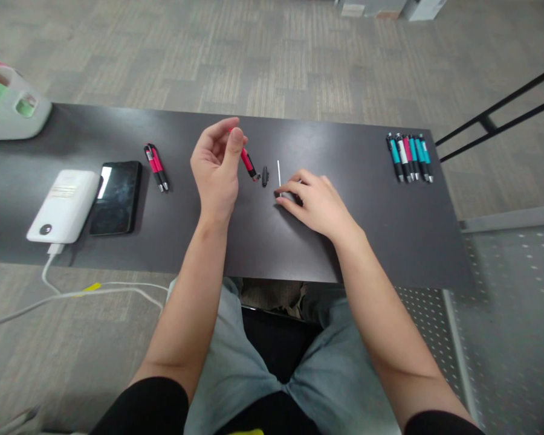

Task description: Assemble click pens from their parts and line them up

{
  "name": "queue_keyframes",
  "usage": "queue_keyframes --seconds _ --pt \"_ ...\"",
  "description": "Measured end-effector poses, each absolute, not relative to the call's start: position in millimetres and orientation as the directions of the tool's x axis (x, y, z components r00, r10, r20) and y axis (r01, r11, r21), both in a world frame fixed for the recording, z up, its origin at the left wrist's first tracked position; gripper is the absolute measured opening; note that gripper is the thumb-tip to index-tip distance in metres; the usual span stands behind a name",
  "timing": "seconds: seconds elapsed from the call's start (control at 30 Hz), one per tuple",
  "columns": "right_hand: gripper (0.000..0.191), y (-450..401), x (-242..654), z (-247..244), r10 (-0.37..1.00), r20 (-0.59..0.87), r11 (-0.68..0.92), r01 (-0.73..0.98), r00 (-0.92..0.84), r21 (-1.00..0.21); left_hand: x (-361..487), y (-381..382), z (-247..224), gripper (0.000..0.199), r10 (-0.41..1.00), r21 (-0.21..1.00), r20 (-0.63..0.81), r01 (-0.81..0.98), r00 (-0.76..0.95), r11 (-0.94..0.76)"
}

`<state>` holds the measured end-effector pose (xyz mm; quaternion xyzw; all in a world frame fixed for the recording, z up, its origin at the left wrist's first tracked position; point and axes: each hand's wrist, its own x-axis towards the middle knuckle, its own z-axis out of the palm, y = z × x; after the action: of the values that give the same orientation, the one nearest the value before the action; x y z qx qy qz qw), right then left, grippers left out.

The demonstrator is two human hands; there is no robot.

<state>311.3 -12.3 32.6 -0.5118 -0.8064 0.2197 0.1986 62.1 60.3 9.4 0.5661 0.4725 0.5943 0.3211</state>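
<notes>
- Left hand (218, 162): fingers gripping a red-and-black pen barrel (248, 162), ten o'clock from a small black oblong piece (265, 176).
- Right hand (316, 202): fingers at a slim white rod (278, 172)'s six-o'clock end; grip unclear.
- Apparently pen-part handling; next needs steady pinching.

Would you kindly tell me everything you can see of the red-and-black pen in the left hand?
The red-and-black pen looks like plastic: red above, black below, ending in a small shiny tip. The left hand holds its upper part, hiding some of it. It slants, tip toward the near right, beside a small black oblong piece; whether it touches the dark grey table is unclear.
</notes>
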Motion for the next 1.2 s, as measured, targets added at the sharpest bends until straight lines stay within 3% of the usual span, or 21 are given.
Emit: queue_keyframes --seconds 0.2,0.33,0.43,0.53,0.73,0.83,1.03,1.2 --pt "0.032 -8 323 27 0.988 0.088 0.157 0.797 -0.130 -0.584 67 56 10 0.069 0.928 0.916 0.366 0.200 -0.067 -0.347" --pt "0.021 -9 323 33 0.993 0.082 0.110 0.859 -0.080 -0.500 71 53 12 0.064 0.954 0.950 0.293 0.135 -0.061 -0.283" --pt "0.012 -12 329 53 1.000 -0.026 -0.016 0.923 0.007 -0.384 71 51 9 0.063 0.959 0.952 0.282 0.134 -0.027 -0.276" --pt "0.022 -15 341 75 0.983 -0.163 -0.127 0.957 0.086 -0.260 70 51 5 0.060 0.951 0.937 0.308 0.163 0.028 -0.308" --pt "0.024 -15 357 88 0.954 -0.278 -0.169 0.964 0.109 -0.203 74 48 6 0.044 0.942 0.912 0.314 0.238 0.121 -0.334" --pt "0.027 -14 364 84 0.967 -0.255 -0.099 0.949 0.021 -0.298 76 45 10 0.032 0.939 0.907 0.318 0.247 0.134 -0.342" --pt "0.023 -14 385 78 0.987 -0.075 0.035 0.654 -0.140 -0.756 78 40 15 0.026 0.929 0.899 0.328 0.247 0.171 -0.363" --pt "0.027 -14 391 82 0.987 0.116 0.157 0.492 -0.113 -0.856 78 38 14 0.023 0.921 0.897 0.338 0.230 0.194 -0.378"
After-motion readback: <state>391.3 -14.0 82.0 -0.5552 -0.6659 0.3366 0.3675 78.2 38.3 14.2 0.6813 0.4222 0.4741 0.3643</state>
